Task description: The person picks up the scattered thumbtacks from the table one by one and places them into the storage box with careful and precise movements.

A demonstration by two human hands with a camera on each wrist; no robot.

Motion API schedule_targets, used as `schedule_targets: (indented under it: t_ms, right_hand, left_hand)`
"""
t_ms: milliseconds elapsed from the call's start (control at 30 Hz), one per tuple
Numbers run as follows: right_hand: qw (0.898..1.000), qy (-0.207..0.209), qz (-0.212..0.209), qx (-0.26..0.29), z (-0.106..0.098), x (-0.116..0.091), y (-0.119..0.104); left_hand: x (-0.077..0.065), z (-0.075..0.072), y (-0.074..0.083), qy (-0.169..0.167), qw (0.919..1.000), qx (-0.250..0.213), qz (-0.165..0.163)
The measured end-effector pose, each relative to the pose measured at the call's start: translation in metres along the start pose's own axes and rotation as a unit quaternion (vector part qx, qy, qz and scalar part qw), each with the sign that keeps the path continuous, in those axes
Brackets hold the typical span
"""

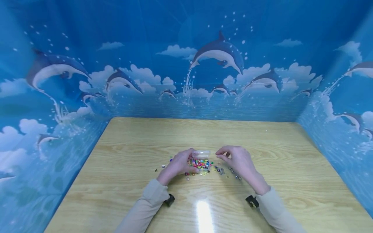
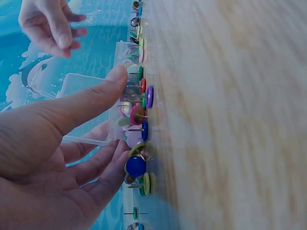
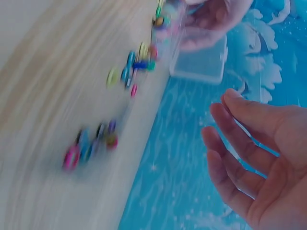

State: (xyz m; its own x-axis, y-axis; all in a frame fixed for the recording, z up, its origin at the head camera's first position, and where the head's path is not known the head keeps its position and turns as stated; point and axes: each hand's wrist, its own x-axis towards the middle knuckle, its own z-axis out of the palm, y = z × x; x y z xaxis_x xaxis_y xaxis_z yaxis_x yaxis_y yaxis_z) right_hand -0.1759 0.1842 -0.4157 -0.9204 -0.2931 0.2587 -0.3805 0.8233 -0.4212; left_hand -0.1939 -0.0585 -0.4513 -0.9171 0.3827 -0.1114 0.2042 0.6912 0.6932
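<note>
My left hand (image 1: pixel 181 162) holds a small clear plastic box, thumb on its near side and fingers curved around it. Its hinged lid (image 1: pixel 201 153) stands raised at the back. Colourful round-headed thumbtacks (image 1: pixel 200 164) fill the box. Beside the box's base, a blue-headed thumbtack (image 2: pixel 135 166) lies among others on the table in the left wrist view. To the right of the box, my right hand (image 1: pixel 239 161) hovers above the table. In the right wrist view its fingers (image 3: pixel 237 136) are loosely bent, with thumb near index finger and nothing visible between them.
Loose thumbtacks (image 1: pixel 220 171) lie on the wooden table (image 1: pixel 140 139) right of the box, below my right hand. A few more thumbtacks (image 1: pixel 187 174) are near my left hand. A blue dolphin-print sheet (image 1: pixel 163 74) walls the table's back and sides.
</note>
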Motion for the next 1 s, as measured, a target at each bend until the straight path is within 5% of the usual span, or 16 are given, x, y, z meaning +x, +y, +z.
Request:
schedule_targets:
  t_ms: [300, 633, 1000]
  right_hand:
    - [0.999, -0.032, 0.041, -0.012, -0.020, -0.026, 0.026]
    - [0.997, -0.070, 0.008, -0.038, -0.021, -0.048, 0.046]
    - [0.993, -0.110, 0.017, -0.050, -0.015, -0.054, 0.054]
  left_hand:
    - [0.001, 0.000, 0.000, 0.003, 1.0000, 0.003, -0.005]
    - [0.001, -0.001, -0.002, 0.004, 0.9999, 0.006, -0.009]
    - [0.001, 0.000, 0.001, 0.000, 0.9999, 0.008, -0.010]
